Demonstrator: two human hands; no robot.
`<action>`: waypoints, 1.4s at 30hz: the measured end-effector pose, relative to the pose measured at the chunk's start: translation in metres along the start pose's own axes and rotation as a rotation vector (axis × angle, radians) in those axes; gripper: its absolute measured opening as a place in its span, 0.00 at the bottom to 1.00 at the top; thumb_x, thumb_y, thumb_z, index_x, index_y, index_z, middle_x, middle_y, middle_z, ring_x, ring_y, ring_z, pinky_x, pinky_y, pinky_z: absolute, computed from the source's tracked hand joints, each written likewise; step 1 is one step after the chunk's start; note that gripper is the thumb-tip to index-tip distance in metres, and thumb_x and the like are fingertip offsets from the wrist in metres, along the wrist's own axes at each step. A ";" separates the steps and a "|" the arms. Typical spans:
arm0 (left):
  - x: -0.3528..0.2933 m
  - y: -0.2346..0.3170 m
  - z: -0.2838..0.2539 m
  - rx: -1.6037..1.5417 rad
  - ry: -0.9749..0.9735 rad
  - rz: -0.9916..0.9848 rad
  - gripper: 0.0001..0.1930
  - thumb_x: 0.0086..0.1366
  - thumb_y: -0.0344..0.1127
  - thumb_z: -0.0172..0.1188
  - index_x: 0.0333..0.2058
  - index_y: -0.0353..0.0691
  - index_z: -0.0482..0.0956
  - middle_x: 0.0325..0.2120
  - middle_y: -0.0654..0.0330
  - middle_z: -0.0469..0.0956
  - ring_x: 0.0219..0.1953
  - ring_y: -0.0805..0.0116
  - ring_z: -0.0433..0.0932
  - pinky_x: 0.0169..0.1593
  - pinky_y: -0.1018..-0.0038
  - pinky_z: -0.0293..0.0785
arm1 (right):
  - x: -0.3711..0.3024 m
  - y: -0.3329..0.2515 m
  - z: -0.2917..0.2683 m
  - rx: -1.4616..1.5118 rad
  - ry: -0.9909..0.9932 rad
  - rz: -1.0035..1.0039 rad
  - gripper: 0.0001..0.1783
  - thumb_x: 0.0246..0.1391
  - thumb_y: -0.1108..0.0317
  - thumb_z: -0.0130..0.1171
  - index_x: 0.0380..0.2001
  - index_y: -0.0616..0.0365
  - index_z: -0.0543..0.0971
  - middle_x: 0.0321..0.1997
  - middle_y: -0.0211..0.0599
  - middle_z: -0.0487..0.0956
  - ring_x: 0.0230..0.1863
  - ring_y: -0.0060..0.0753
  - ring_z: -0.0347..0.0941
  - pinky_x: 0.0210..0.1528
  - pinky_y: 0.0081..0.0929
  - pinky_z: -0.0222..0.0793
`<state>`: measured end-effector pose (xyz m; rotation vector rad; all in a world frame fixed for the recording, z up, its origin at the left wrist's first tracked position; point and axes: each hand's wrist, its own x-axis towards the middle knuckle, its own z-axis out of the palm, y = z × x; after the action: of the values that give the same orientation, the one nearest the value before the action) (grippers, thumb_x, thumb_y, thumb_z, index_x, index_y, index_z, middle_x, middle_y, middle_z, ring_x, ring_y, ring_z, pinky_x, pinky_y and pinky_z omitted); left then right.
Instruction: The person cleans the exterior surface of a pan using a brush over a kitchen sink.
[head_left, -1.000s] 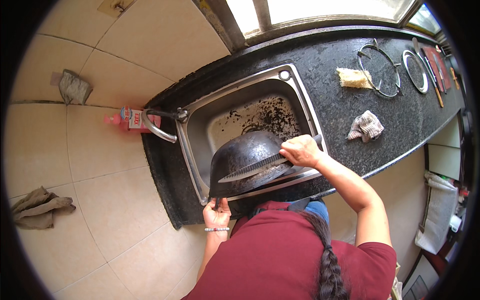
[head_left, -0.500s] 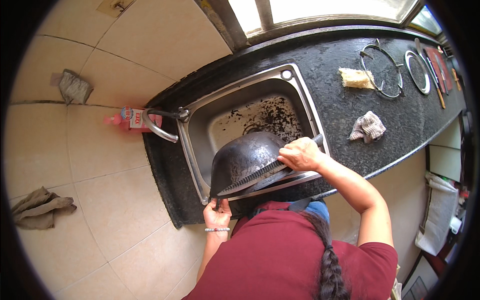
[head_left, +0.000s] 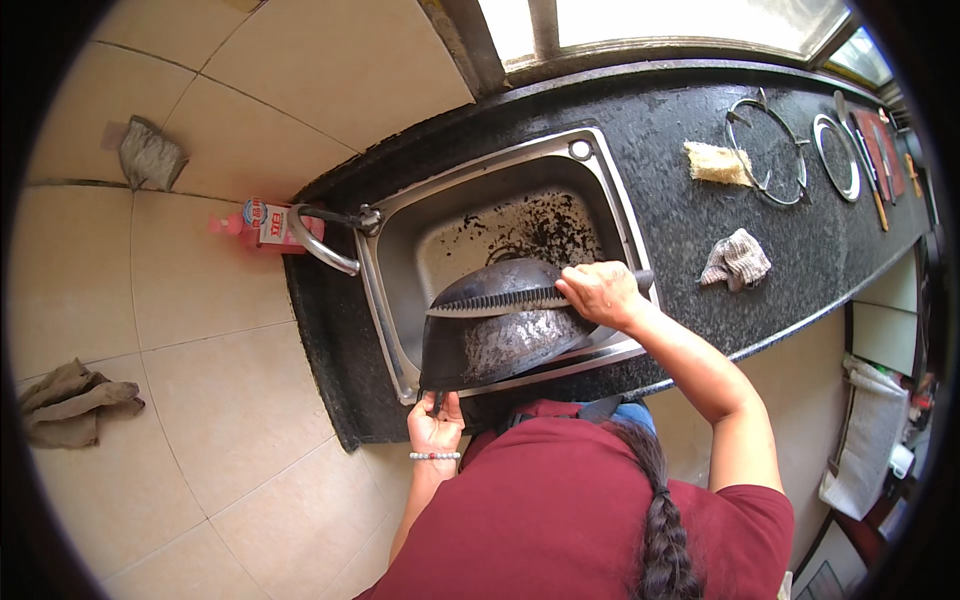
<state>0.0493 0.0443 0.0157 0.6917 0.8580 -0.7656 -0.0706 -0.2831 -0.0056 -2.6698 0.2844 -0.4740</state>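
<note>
A blackened wok (head_left: 510,350) is tilted over the near side of the steel sink (head_left: 400,285). My left hand (head_left: 435,427) grips its short handle by the sink's near left corner. Closed around a saw-toothed knife (head_left: 490,304) is my right hand (head_left: 603,295), and the knife's dark handle end sticks out beyond the fist. Its long toothed blade lies across the wok and reaches toward the wok's left side. Black flakes (head_left: 545,232) are scattered over the sink bottom.
A curved tap (head_left: 325,245) and a bottle of pink liquid (head_left: 268,222) stand left of the sink. On the dark counter (head_left: 680,235) at right lie a loofah pad (head_left: 716,164), a crumpled cloth (head_left: 736,260), a metal pan-support ring (head_left: 765,150), a silvery oval ring (head_left: 836,158) and several utensils.
The knife's blade has swung up and away from me, from the wok's near lower edge to across its upper part. The wok appears tilted differently. My left hand keeps its grip.
</note>
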 end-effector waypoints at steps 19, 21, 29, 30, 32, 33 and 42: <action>0.000 -0.001 0.003 -0.026 -0.040 -0.011 0.08 0.51 0.23 0.46 0.26 0.32 0.75 0.26 0.54 0.81 0.29 0.59 0.81 0.40 0.64 0.82 | 0.002 0.000 0.002 0.043 -0.013 0.049 0.14 0.56 0.56 0.52 0.21 0.50 0.71 0.15 0.35 0.74 0.17 0.39 0.74 0.19 0.34 0.69; 0.000 0.004 -0.002 -0.030 -0.055 -0.027 0.08 0.51 0.22 0.45 0.26 0.33 0.75 0.26 0.54 0.81 0.29 0.59 0.81 0.42 0.64 0.82 | -0.002 -0.012 -0.002 0.062 -0.100 -0.046 0.14 0.56 0.56 0.52 0.21 0.50 0.70 0.15 0.34 0.74 0.17 0.39 0.74 0.20 0.33 0.69; -0.003 -0.001 0.006 -0.022 -0.007 -0.001 0.08 0.52 0.22 0.46 0.26 0.33 0.75 0.24 0.55 0.80 0.28 0.60 0.81 0.41 0.64 0.82 | -0.004 -0.012 0.000 0.087 -0.077 -0.062 0.14 0.56 0.57 0.53 0.20 0.50 0.70 0.14 0.33 0.72 0.16 0.37 0.73 0.19 0.32 0.69; -0.003 0.000 0.005 -0.019 0.013 0.006 0.08 0.52 0.22 0.46 0.26 0.33 0.75 0.25 0.55 0.80 0.28 0.60 0.81 0.40 0.64 0.82 | 0.001 -0.015 -0.003 0.078 -0.044 -0.122 0.14 0.56 0.57 0.53 0.20 0.50 0.70 0.14 0.32 0.73 0.16 0.37 0.73 0.19 0.32 0.69; -0.004 -0.002 0.004 -0.026 -0.006 0.004 0.08 0.53 0.22 0.45 0.26 0.33 0.75 0.25 0.55 0.80 0.29 0.60 0.81 0.40 0.64 0.82 | 0.004 -0.007 0.001 0.115 0.010 -0.058 0.14 0.55 0.57 0.54 0.20 0.51 0.70 0.14 0.33 0.72 0.16 0.37 0.73 0.19 0.32 0.69; -0.003 -0.005 0.004 -0.038 -0.045 0.004 0.08 0.53 0.22 0.45 0.26 0.33 0.75 0.25 0.55 0.80 0.29 0.60 0.81 0.40 0.64 0.82 | 0.004 -0.002 0.001 0.011 -0.013 0.003 0.14 0.55 0.58 0.55 0.19 0.51 0.70 0.14 0.32 0.73 0.16 0.36 0.73 0.18 0.31 0.68; -0.004 -0.007 0.010 -0.034 -0.036 -0.012 0.08 0.54 0.22 0.45 0.23 0.34 0.74 0.25 0.54 0.80 0.29 0.59 0.81 0.41 0.63 0.82 | 0.001 0.003 -0.003 0.019 -0.030 -0.025 0.13 0.54 0.58 0.54 0.21 0.51 0.70 0.15 0.33 0.73 0.17 0.39 0.73 0.20 0.34 0.69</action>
<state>0.0460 0.0341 0.0225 0.6417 0.8411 -0.7707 -0.0709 -0.2876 -0.0041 -2.6628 0.2370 -0.4412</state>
